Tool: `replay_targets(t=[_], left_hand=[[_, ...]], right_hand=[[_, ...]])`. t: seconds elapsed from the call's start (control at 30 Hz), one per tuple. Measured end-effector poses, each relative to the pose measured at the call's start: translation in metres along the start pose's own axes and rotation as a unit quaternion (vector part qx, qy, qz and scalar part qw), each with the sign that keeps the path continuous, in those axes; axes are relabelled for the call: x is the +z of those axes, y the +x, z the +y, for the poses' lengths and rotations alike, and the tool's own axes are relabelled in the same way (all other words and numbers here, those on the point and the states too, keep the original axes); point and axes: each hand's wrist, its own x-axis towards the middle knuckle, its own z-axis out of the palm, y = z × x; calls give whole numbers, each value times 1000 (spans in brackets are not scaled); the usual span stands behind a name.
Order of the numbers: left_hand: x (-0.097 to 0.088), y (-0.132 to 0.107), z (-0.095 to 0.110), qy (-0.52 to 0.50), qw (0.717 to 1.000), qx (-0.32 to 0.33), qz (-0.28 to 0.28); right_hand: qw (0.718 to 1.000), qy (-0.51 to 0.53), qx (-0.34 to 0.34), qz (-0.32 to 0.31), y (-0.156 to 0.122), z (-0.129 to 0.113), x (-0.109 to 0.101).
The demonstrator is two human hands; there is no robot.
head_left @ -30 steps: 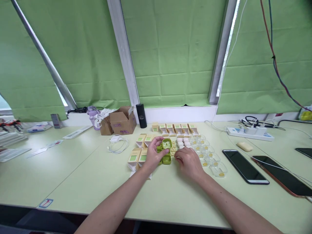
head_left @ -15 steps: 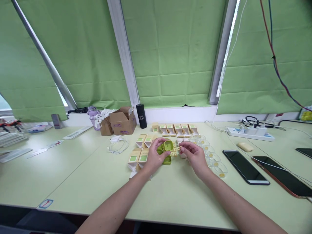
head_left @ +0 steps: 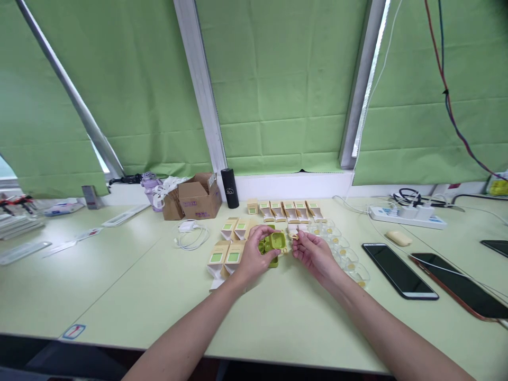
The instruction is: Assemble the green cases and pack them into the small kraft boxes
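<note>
My left hand [head_left: 257,250] grips a small green square case [head_left: 278,241], its hollow side facing up. Beneath and beside it lie more green cases [head_left: 273,262], partly covered by the hand. Between the thumb and fingers of my right hand [head_left: 314,251] is a small yellow clip-like piece [head_left: 293,236], just right of the green case and apart from it. Similar yellow pieces lie between the hands, mostly hidden. Small white blocks [head_left: 297,227] sit behind my right fingertips. Clear plastic covers with yellow spots [head_left: 344,253] stand in rows beside my right hand.
Open small cartons [head_left: 216,259] stand left of my left hand, and a row of cartons [head_left: 291,211] lies behind. Two phones [head_left: 400,271] and a power strip [head_left: 408,217] are at the right. A cardboard box [head_left: 200,197], black bottle [head_left: 229,188] and charger [head_left: 188,226] are back left.
The green case in my left hand has shifted slightly right and tilted. My right hand has turned a little, still pinching the yellow piece.
</note>
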Motion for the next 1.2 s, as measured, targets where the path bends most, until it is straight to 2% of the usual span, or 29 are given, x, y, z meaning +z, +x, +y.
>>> replay_targets(t=[0.23,0.4,0.7,0.93,1.2], left_hand=[[0,0,0,10,1000,-12,1],[0,0,-1,14,1000,-9,3],[0,-1,3,29,1000,-1,-6],[0,-5,9,72,997,4,-29],[-1,-6,11,96,994,1,-53]], right_hand=[[1000,11,-7,-9,-2,-2,2],[996,-51,-68,0,-5,-3,4],[972,-165,-165,0,-8,4,6],[912,-310,-267,-7,-13,10,2],[829,-397,-393,-25,-14,9,1]])
